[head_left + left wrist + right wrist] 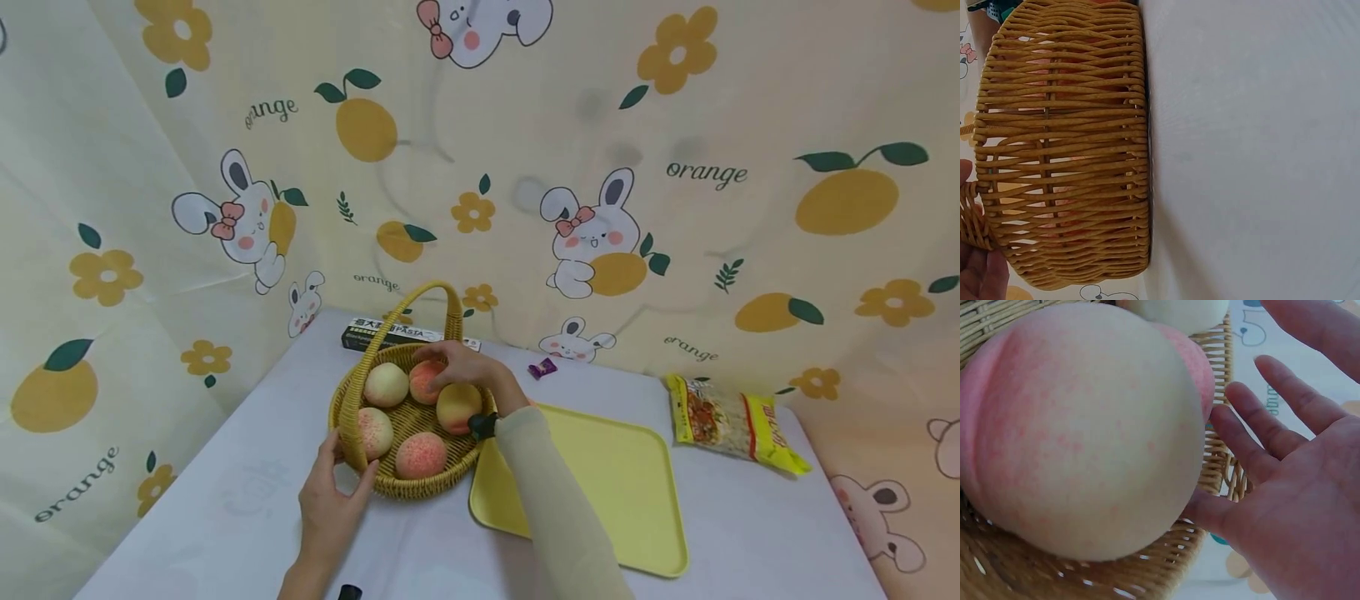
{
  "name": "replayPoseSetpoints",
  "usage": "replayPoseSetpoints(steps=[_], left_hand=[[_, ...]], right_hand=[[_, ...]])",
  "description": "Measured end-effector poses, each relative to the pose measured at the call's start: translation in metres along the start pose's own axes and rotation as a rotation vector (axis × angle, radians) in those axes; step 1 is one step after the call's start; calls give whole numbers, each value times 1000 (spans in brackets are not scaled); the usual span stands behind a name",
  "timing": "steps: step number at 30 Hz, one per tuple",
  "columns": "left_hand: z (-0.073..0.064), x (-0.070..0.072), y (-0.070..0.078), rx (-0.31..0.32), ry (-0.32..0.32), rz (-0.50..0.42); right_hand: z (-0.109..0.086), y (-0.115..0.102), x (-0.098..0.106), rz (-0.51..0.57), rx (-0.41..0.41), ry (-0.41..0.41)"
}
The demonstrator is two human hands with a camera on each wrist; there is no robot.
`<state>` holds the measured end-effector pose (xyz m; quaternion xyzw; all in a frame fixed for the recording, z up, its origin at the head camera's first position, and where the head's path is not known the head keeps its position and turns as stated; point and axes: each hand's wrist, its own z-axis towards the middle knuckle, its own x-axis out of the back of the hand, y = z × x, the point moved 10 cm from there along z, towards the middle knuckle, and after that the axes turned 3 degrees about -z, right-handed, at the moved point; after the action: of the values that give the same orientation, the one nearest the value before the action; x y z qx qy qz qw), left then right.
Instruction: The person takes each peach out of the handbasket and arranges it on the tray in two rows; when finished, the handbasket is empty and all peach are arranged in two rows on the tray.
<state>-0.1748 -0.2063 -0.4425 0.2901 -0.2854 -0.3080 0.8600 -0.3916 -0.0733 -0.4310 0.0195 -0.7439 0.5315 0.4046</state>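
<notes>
A woven basket [420,490] with a tall arched handle [453,312] holds several peaches, among them a pink-speckled peach [422,456] at the front and a pale peach [386,385] at the back left. My left hand [330,500] grips the foot of the handle on the basket's near left side, thumb and fingers on either side of it. Over the back of the basket reaches my right hand [468,367], by a reddish peach [422,382]. Its fingers [1272,431] are spread in the right wrist view, where a large peach [1091,437] fills the foreground.
Right of the basket lies a yellow tray [622,483], partly under the right forearm. A dark pasta box [360,333] lies behind the basket, and a small purple packet [542,368] lies near the wall. A yellow food bag [731,421] is at the far right.
</notes>
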Motion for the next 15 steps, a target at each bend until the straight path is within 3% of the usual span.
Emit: replayPoseSetpoints(steps=[9,15], left_hand=[[0,0,-2,10,-4,-3],[-1,-2,-4,37,-18,14]], right_hand=[[4,12,1,34,-26,32],[5,20,-3,-2,-88,14]])
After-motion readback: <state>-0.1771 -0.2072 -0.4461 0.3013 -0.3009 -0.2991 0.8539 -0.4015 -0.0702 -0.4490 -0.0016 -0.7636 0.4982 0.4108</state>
